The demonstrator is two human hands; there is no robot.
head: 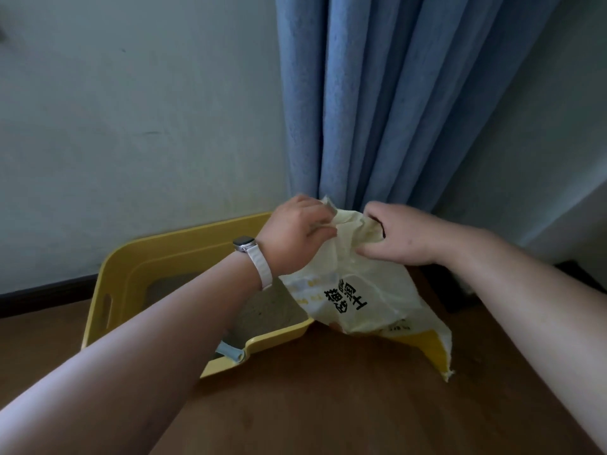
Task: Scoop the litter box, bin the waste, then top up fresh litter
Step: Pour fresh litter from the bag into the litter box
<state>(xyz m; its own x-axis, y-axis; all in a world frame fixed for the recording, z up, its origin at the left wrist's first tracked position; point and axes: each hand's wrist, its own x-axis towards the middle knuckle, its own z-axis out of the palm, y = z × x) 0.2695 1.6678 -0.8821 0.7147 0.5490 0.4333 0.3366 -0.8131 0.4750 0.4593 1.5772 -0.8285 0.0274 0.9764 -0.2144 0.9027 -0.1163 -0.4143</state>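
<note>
L hand (297, 233) and R hand (399, 236) both gripped the crumpled top of the litter bag (358, 300), fingers (320, 221) curled and pinching the pale yellow plastic from either side, hands close together w/ a bunch of bag between them. The bag hung down from that grip, black print facing the camera upside down, its lower part draped over the right end of the litter box (144, 257); one bottom corner reached the floor (328, 405). Couldn't tell if the bag's mouth was open or closed.

The box was yellow, w/ a slot handle in its left wall, and sat on the wooden floor against the wall (131, 126). Grey litter (266, 310) showed inside, partly hidden by the L forearm. A blue-grey handle (230, 351) lay at the box's near rim, most of it out of sight.

L wrist had a watch (244, 243) on a white strap. Blue curtain (394, 93) hung just behind the hands, dark baseboard (42, 295) along the wall at left.
</note>
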